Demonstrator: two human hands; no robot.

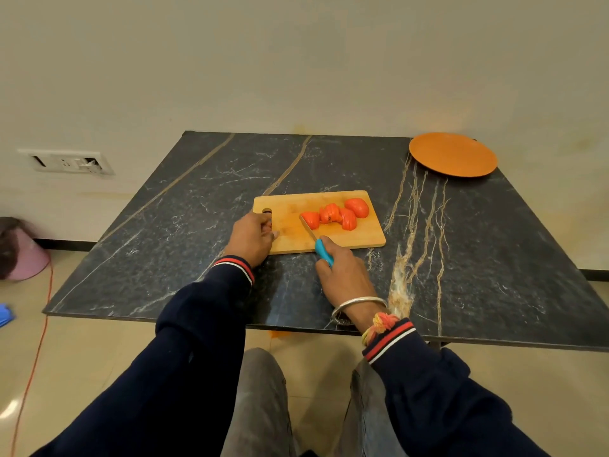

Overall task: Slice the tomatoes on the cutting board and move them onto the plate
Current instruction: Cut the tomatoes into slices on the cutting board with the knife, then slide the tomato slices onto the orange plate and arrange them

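The cutting board [290,206] lies flat near the middle of the dark marbled tabletop [184,232], long side facing the person. The tomato pieces [348,219] sit in a loose row on the right half of the board, touching one another, cut faces turned various ways.

The left hand [252,237] grasps the left end of the cutting board beside its handle hole: fingers curled at the edge, thumb lying on the top surface.

The right hand [342,272] is clenched around the blue handle of the knife [324,253]. The blade points away and to the left across the board, and its tip meets the leftmost tomato piece.

The orange plate [453,155] rests at the far right corner of the tabletop, well apart from the board, with nothing on it.

A silver bangle [357,305] circles the right wrist.
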